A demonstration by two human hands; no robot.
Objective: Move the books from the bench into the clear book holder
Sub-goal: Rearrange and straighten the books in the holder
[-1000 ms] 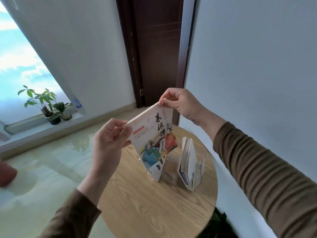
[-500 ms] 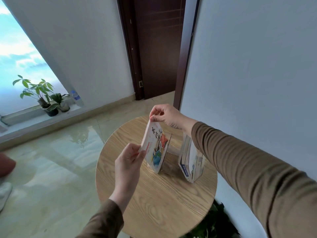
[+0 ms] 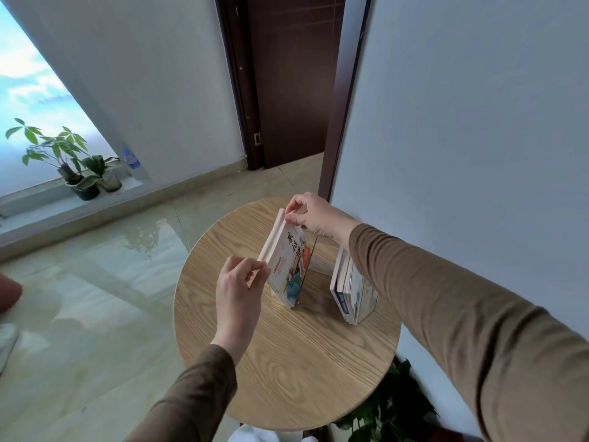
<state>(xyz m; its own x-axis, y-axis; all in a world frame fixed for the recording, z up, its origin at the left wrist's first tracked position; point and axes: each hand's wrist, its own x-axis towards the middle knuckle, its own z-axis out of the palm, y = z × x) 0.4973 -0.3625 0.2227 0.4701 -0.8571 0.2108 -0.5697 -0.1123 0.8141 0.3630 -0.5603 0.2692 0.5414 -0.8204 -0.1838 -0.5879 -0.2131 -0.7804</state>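
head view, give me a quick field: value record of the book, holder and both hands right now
surface: round wooden table
held book: illustrated book, tilted, lower end in the left end of the clear book holder
right hand: pinching the book's top corner
left hand: fingers at the book's near edge
already stored: stack of books upright at the holder's right end
gap: open space between held book and stack

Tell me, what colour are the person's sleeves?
Brown, ribbed sleeves, clearest in the head view.
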